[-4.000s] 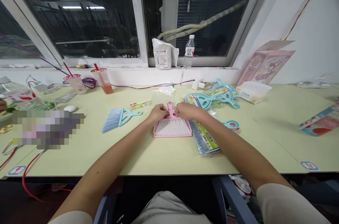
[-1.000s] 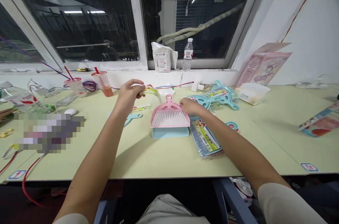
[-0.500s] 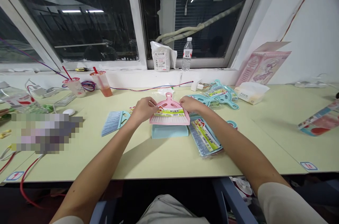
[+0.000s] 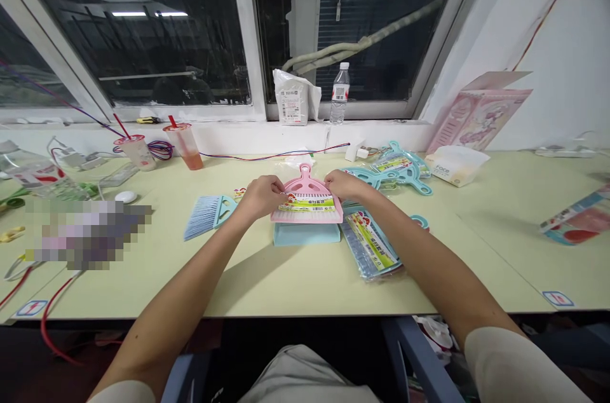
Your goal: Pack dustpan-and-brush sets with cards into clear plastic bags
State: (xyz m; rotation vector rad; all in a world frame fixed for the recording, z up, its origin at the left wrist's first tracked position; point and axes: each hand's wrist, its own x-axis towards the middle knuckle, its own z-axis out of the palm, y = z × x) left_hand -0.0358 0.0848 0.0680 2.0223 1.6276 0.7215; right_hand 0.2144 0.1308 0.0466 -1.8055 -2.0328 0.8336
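A pink dustpan (image 4: 305, 186) with a long handle tab at the top is held up in front of me, with a white-bristled brush in its tray. A yellow-green printed label (image 4: 312, 203) lies across the brush. My left hand (image 4: 262, 195) is closed in a pinch at the left edge, by the label's end. My right hand (image 4: 344, 185) grips the upper right edge with bent fingers. Behind and below it, a light blue dustpan (image 4: 307, 235) lies on the table. Left of my left hand is a blue brush (image 4: 204, 217).
Right of the pink dustpan lies a wrapped blue dustpan set (image 4: 372, 244). More blue sets (image 4: 398, 168) are piled behind my right hand. A tissue pack (image 4: 456, 166), a pink box (image 4: 486, 114), drink cups (image 4: 185, 147) and cables stand around the table's back and sides.
The label appears slightly lower over the brush bristles. Both hands keep their places on the pink dustpan, and the camera view has shifted slightly.
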